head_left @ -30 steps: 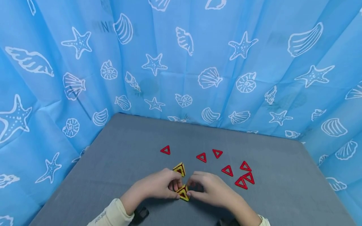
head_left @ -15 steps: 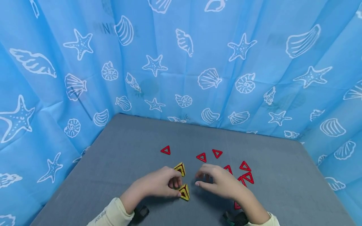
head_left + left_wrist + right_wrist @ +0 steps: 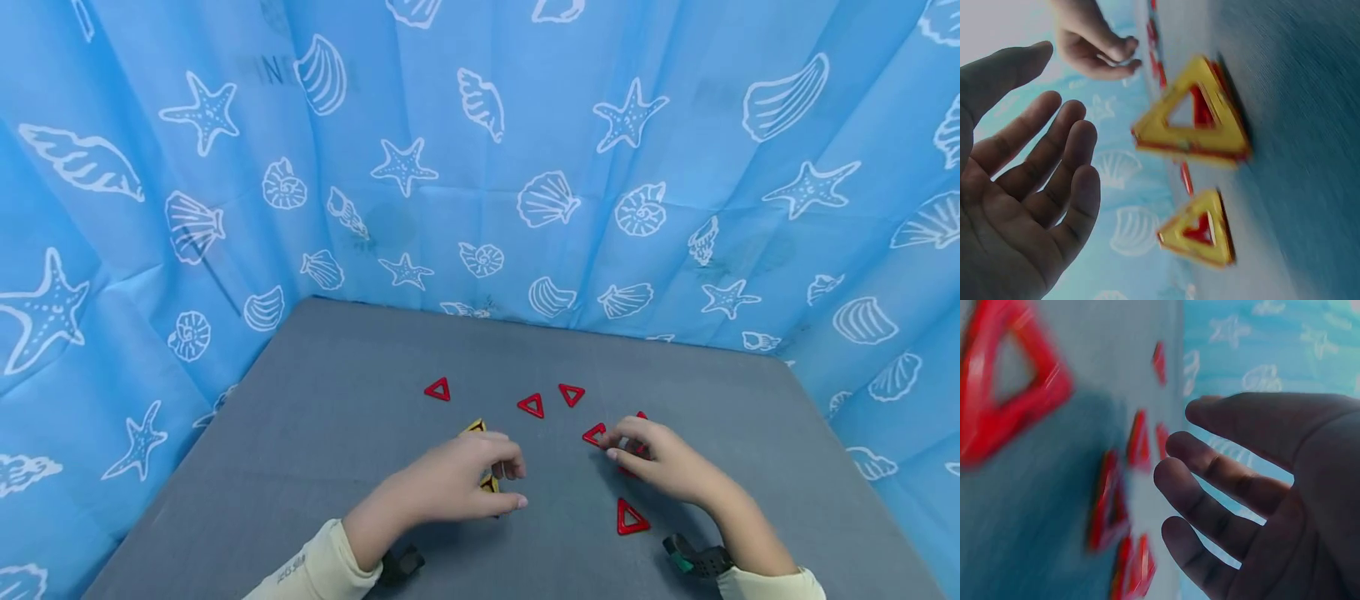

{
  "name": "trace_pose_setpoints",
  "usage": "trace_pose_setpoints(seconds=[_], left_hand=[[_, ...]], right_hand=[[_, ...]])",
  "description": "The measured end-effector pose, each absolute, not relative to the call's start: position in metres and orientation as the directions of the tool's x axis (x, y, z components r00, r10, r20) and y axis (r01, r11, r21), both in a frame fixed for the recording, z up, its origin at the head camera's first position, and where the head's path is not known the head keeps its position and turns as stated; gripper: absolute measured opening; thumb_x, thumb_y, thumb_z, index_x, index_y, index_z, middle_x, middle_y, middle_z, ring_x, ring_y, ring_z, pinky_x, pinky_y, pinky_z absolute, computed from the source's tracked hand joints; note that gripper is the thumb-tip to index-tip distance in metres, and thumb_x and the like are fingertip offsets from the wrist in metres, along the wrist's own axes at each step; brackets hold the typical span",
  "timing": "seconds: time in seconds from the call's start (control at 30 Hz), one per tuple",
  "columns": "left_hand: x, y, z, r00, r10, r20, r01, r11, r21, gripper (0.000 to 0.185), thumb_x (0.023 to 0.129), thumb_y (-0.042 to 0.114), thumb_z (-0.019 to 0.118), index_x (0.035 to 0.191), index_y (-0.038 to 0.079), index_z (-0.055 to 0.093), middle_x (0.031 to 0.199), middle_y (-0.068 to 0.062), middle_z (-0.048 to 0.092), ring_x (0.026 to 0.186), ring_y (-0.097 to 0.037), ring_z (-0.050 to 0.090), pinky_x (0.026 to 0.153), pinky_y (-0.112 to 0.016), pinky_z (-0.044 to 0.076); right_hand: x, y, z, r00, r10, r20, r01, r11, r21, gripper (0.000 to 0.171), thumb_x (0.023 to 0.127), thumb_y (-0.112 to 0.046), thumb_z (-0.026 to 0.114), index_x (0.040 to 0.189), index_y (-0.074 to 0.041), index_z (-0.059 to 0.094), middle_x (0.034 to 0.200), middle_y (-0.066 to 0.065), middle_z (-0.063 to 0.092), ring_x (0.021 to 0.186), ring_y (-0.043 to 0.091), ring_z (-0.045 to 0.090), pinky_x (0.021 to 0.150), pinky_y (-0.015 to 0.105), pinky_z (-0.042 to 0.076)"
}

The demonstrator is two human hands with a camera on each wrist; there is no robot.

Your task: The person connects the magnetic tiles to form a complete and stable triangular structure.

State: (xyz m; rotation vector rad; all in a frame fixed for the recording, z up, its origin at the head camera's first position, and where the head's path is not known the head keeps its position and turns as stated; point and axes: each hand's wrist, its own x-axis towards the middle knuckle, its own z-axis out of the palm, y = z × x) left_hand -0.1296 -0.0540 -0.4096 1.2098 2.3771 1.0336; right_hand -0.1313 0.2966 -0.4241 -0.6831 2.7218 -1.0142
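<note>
2 glossy yellow triangular pieces with red showing inside their frames rest beside the left hand (image 3: 457, 479). In the left wrist view, the larger-looking yellow piece (image 3: 1229, 128) has an opening through its face, and the smaller-looking yellow piece (image 3: 1200, 251) sits just beside it, apart. From the head camera this hand covers most of the 2 pieces: a tip shows past the knuckles and a part shows between thumb and fingers. The left fingers are relaxed and slightly bent, the thumb stretched apart from them, the palm free.

The right hand (image 3: 660, 458) is over a cluster of flat, glossy red triangular frames, some partly hidden below it. Its 4 fingers and thumb are loosely curved with a gap between thumb and fingertips; the right wrist view shows the palm bare. 1 red frame (image 3: 593, 431) lies just by these fingertips, and another red frame (image 3: 621, 517) lies nearer the person, below the hand. Farther back are 3 more: a leftmost red frame (image 3: 447, 392), a middle red frame (image 3: 542, 407) and a back red frame (image 3: 572, 386), the last 2 near each other.

Everything lies on a gray cloth-covered table (image 3: 360, 358), before a blue curtain (image 3: 450, 225) printed with white shells and starfish. Cream sleeves (image 3: 322, 562) cover the forearms, and black wrist devices (image 3: 401, 565) sit under the wrists.
</note>
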Motion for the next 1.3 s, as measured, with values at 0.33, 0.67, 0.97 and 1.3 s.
trace_pose_setpoints(seconds=[0.33, 0.67, 0.97, 1.3], left_hand=[[-0.123, 0.005, -0.417, -0.553, 0.831, 0.066, 0.664, 0.391, 0.637, 0.019, 0.099, 0.038, 0.077, 0.111, 0.024, 0.073, 0.103, 0.012, 0.070, 0.087, 0.001, 0.062, 0.074, -0.014, 0.049], [-0.116, 0.076, -0.429, -0.659, 0.744, -0.109, 0.604, 0.610, 0.514, 0.021, 0.094, 0.050, 0.078, 0.104, 0.032, 0.074, 0.085, 0.020, 0.064, 0.072, 0.007, 0.054, 0.060, -0.020, 0.046], [-0.110, 0.118, -0.435, -0.798, 0.566, -0.209, 0.458, 0.794, 0.400, 0.045, 0.086, 0.065, 0.080, 0.070, 0.028, 0.061, 0.056, 0.010, 0.050, 0.052, -0.007, 0.050, 0.048, -0.030, 0.038], [-0.107, 0.137, -0.439, -0.813, 0.530, -0.240, 0.462, 0.839, 0.288, 0.050, 0.082, 0.062, 0.086, 0.068, 0.024, 0.057, 0.056, 0.007, 0.053, 0.053, -0.010, 0.052, 0.051, -0.031, 0.035]], right_hand=[[-0.121, 0.329, -0.442, -0.924, -0.381, 0.000, -0.297, 0.721, -0.626, 0.020, 0.100, -0.003, 0.068, 0.118, -0.008, 0.076, 0.111, 0.005, 0.068, 0.086, 0.001, 0.055, 0.072, 0.027, 0.051], [-0.114, 0.342, -0.446, -0.939, -0.345, 0.003, -0.263, 0.710, -0.653, 0.025, 0.096, -0.012, 0.078, 0.119, -0.003, 0.075, 0.110, 0.009, 0.067, 0.074, 0.003, 0.055, 0.064, 0.026, 0.049], [-0.110, 0.350, -0.446, -0.942, -0.326, -0.079, -0.188, 0.708, -0.681, 0.029, 0.091, -0.017, 0.084, 0.115, -0.004, 0.074, 0.103, 0.005, 0.067, 0.073, 0.006, 0.056, 0.064, 0.026, 0.050], [-0.109, 0.352, -0.448, -0.939, -0.322, -0.120, -0.145, 0.688, -0.711, 0.031, 0.094, -0.018, 0.081, 0.118, -0.001, 0.073, 0.095, 0.003, 0.065, 0.073, 0.008, 0.057, 0.064, 0.027, 0.050]])
